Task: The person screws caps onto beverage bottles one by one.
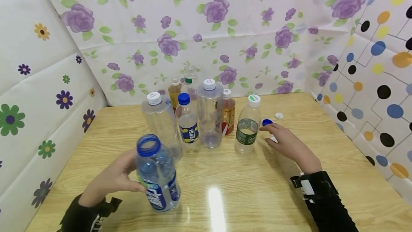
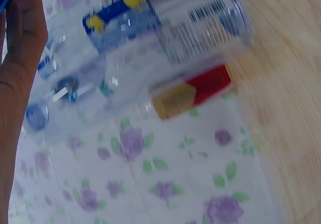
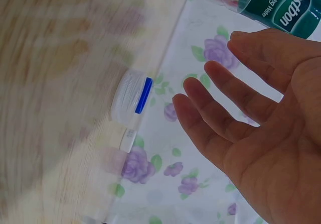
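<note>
My left hand (image 1: 117, 176) grips a blue-tinted plastic bottle (image 1: 158, 180) at the front left, thumb on the near side and fingers hidden behind it. That bottle has no cap on its blue-rimmed mouth and tilts slightly. Over at the right, my right hand (image 1: 286, 144) hovers with fingers spread and bent a little, holding nothing. Close to its fingertips lie a blue cap (image 1: 267, 122) and a white cap (image 1: 274, 139), partly covered by the hand. Left of that hand stands a clear bottle with a green Cestbon label (image 3: 288, 5) and white cap.
Two large clear bottles with white caps (image 1: 154, 98) (image 1: 209, 84) and a Pepsi bottle (image 1: 188, 128) stand mid-table. Behind them are an amber bottle (image 1: 175, 90), an uncapped clear bottle (image 1: 190, 73) and a red-labelled bottle (image 1: 228, 114). Another white cap (image 1: 279, 116) lies farther back. Patterned cloth walls (image 1: 199, 28) enclose the table.
</note>
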Available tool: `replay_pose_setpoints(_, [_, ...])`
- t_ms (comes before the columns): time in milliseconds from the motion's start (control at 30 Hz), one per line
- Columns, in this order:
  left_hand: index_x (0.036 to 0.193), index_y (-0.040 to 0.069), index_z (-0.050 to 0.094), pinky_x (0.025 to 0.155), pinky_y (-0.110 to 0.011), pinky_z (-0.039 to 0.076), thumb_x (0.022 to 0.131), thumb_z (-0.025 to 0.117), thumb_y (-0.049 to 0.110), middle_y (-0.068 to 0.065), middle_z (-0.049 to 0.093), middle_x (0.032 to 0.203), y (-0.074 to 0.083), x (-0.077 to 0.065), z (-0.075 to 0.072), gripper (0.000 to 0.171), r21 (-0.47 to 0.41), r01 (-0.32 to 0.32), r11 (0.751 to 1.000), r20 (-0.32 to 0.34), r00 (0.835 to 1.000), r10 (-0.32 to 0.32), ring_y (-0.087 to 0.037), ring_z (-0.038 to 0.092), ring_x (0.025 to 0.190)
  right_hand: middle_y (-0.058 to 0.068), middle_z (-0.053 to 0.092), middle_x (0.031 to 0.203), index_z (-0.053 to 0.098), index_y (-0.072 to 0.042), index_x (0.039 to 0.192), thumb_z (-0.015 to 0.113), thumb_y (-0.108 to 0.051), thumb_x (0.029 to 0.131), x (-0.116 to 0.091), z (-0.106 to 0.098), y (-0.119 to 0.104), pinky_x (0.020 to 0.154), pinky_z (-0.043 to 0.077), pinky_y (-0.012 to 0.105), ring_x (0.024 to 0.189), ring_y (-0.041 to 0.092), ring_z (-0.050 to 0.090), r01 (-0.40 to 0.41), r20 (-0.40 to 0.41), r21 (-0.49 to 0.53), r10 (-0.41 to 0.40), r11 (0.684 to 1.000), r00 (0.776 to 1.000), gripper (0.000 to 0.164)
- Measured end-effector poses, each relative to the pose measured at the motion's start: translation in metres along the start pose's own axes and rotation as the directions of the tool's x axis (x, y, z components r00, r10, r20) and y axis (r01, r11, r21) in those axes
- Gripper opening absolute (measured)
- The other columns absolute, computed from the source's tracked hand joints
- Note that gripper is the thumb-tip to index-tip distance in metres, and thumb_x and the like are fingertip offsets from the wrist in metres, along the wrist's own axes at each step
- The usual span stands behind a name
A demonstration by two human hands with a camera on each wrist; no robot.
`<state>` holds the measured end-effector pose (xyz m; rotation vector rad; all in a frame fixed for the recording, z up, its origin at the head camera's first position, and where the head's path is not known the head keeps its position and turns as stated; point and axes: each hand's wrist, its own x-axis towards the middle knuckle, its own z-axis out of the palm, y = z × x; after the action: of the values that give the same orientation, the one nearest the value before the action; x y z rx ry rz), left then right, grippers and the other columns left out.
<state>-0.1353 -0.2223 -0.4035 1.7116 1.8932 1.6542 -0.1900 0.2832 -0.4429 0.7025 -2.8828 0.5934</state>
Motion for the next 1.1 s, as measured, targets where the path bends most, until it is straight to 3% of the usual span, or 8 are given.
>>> replay_pose_setpoints(100, [0.156, -0.009, 0.023, 0.107, -0.042, 0.051, 0.084, 0.084, 0.009, -0.006, 0.049, 0.152, -0.002, 0.015, 0.01, 0.096, 0.023, 0.115, 0.993, 0.019, 0.993, -0.116, -0.02, 0.054, 0.134, 0.026, 0.058, 0.134, 0.06, 0.001, 0.135, 0.066, -0.004, 0.098, 0.0, -0.001, 0.0, 0.096, 0.054, 0.058, 0.117, 0.045, 0.06, 0.007, -0.002, -0.001, -0.007, 1.0, 1.0, 0.038])
replay_pose_setpoints(200, [0.158, -0.003, 0.024, 0.105, -0.043, 0.052, 0.079, 0.086, 0.002, -0.006, 0.049, 0.152, -0.007, 0.029, 0.017, 0.1, 0.054, 0.194, 0.98, -0.005, 0.981, -0.194, -0.02, 0.055, 0.133, 0.026, 0.058, 0.135, 0.06, 0.001, 0.135, 0.067, -0.005, 0.098, 0.0, -0.001, -0.001, 0.096, 0.054, 0.058, 0.118, 0.044, 0.06, 0.004, 0.002, -0.001, -0.004, 1.0, 1.0, 0.038])
replay_pose_setpoints(367, [0.155, -0.001, 0.032, 0.095, -0.042, 0.059, 0.075, 0.085, -0.005, -0.021, 0.054, 0.142, -0.022, 0.053, 0.029, 0.097, 0.11, 0.231, 0.967, -0.071, 0.972, -0.225, -0.024, 0.061, 0.124, 0.026, 0.057, 0.136, 0.059, 0.001, 0.136, 0.066, -0.005, 0.098, 0.0, -0.003, -0.001, 0.097, 0.053, 0.058, 0.119, 0.044, 0.06, -0.011, 0.001, 0.005, 0.011, 1.0, 1.0, 0.039])
replay_pose_setpoints(500, [0.155, 0.002, 0.034, 0.094, -0.037, 0.059, 0.079, 0.086, 0.004, -0.023, 0.057, 0.14, -0.032, 0.075, 0.042, 0.093, 0.188, 0.272, 0.944, -0.134, 0.959, -0.25, -0.032, 0.064, 0.121, 0.026, 0.058, 0.135, 0.059, 0.0, 0.136, 0.066, -0.005, 0.098, 0.0, -0.004, -0.001, 0.097, 0.053, 0.058, 0.119, 0.044, 0.06, -0.015, -0.001, 0.001, 0.015, 1.0, 1.0, 0.039])
replay_pose_setpoints(700, [0.151, 0.011, 0.042, 0.089, -0.029, 0.06, 0.082, 0.088, 0.023, -0.012, 0.062, 0.136, -0.049, 0.106, 0.06, 0.084, 0.276, 0.385, 0.881, -0.253, 0.913, -0.319, -0.026, 0.069, 0.111, 0.025, 0.059, 0.133, 0.06, 0.001, 0.134, 0.066, -0.004, 0.098, -0.003, -0.005, -0.001, 0.096, 0.053, 0.058, 0.118, 0.044, 0.06, -0.013, -0.01, 0.008, 0.013, 1.0, 1.0, 0.037])
replay_pose_setpoints(967, [0.147, 0.019, 0.046, 0.091, -0.034, 0.06, 0.084, 0.087, 0.029, -0.005, 0.062, 0.132, -0.075, 0.124, 0.081, 0.076, 0.136, 0.482, 0.865, -0.368, 0.836, -0.408, -0.022, 0.068, 0.111, 0.025, 0.059, 0.134, 0.061, 0.001, 0.134, 0.068, -0.005, 0.097, -0.004, -0.003, 0.001, 0.1, 0.051, 0.058, 0.123, 0.045, 0.057, -0.021, -0.01, 0.003, 0.021, 1.0, 1.0, 0.038])
replay_pose_setpoints(1100, [0.148, 0.019, 0.045, 0.093, -0.035, 0.059, 0.082, 0.087, 0.03, -0.005, 0.061, 0.132, -0.081, 0.128, 0.091, 0.079, 0.122, 0.49, 0.863, -0.399, 0.821, -0.409, -0.022, 0.066, 0.113, 0.024, 0.06, 0.133, 0.061, 0.0, 0.134, 0.068, -0.004, 0.097, -0.003, -0.003, 0.0, 0.098, 0.053, 0.057, 0.123, 0.043, 0.058, -0.019, -0.007, 0.003, 0.019, 1.0, 1.0, 0.038])
